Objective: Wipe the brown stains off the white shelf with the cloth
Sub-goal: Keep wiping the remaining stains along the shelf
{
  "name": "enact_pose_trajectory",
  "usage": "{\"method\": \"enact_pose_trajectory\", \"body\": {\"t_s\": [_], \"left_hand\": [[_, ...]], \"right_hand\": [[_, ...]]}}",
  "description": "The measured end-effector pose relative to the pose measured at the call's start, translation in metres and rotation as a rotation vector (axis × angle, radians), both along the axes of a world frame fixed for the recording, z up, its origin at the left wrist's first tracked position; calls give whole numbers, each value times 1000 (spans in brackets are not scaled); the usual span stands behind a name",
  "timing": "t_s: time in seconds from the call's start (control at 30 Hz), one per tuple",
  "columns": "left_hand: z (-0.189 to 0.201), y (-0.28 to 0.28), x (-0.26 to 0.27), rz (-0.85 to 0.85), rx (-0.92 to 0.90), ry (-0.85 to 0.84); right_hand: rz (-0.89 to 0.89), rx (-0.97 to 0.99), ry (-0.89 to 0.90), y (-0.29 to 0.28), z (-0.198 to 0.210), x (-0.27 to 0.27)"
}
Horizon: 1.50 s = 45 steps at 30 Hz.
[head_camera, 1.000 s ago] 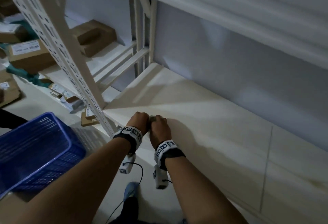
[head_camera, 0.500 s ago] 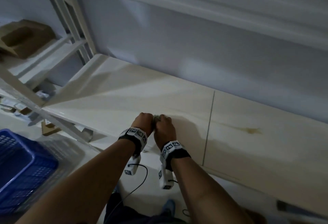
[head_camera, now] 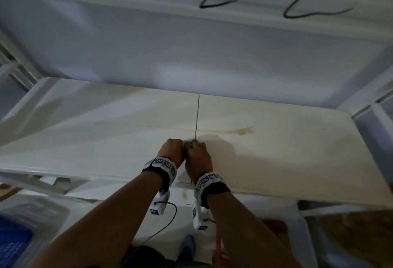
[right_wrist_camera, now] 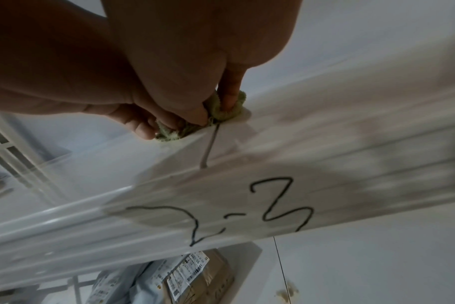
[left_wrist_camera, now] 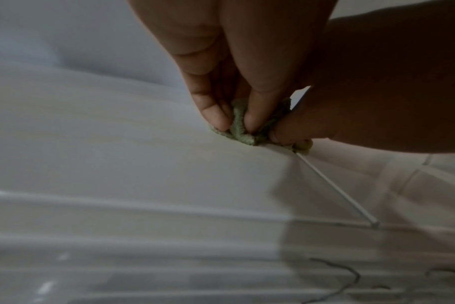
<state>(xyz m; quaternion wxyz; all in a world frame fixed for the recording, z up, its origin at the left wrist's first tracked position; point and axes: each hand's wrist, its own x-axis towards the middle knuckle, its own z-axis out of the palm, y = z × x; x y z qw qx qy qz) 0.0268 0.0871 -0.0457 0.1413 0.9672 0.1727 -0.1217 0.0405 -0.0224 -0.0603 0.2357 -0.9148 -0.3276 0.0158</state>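
- Both hands bunch a small green cloth (head_camera: 188, 145) between them on the white shelf (head_camera: 297, 161), just at the near end of the dark seam (head_camera: 197, 116) between two shelf panels.
- The left hand (head_camera: 172, 150) has its grip closed on the cloth, fingertips (left_wrist_camera: 249, 123) pinching folds of it; the right hand (head_camera: 198, 157) likewise pinches the cloth against the shelf.
- The main brown stain (head_camera: 242, 131) lies at about 2 o'clock from the hands, near but apart, with a faint streak trailing back toward the seam.
- Judged step: readying the cloth, wiping not yet reaching the stain.
- The next move calls for sliding the pressed cloth toward 2 o'clock across the streak onto the blotch.
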Motion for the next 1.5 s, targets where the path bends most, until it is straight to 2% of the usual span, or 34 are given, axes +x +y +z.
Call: {"method": "enact_pose_trajectory", "body": {"t_s": [0.27,0.33,0.4,0.47,0.53,0.63,0.7,0.77,0.8,0.87,0.93,0.97,1.03,1.17,1.33,1.5], "left_hand": [[12,-15,1,22,-23,-9],[20,-16,0,44,-47,11],[27,-14,0,123,-118,-16],[30,-14,2,224,-240,-58],[33,-20,8,315,-408,-81],[38,-33,17,473,-860,-162],[44,-45,19,566,-1125,-166],[47,-56,25,558,-1200,-78],[45,-61,28,509,-1147,-16],[41,-67,35,332,-841,68],[39,-74,39,134,-421,34],[40,-79,42,51,-306,-21],[42,-89,48,-82,-245,-102],[36,-110,53,-269,-131,-75],[21,-116,55,-308,-94,-110],[21,-113,70,-247,-107,-97]], "right_hand": [[-11,-50,97,-10,7,8],[-42,-57,179,-10,12,14],[-102,22,306,-12,24,20],[-186,140,367,-16,28,27],[-284,220,344,-24,33,34],[-406,282,274,-38,43,44],[-452,284,237,-50,49,52],[-432,201,172,-64,53,60],[-394,107,137,-71,53,63],[-273,-159,74,-82,49,65],[-203,-331,1,-92,39,62],[-201,-339,-34,-97,36,58],[-212,-277,-81,-106,29,52],[-137,-255,-12,-118,15,52],[-84,-160,163,-138,5,48],[-145,-178,133,-134,1,39]]}}
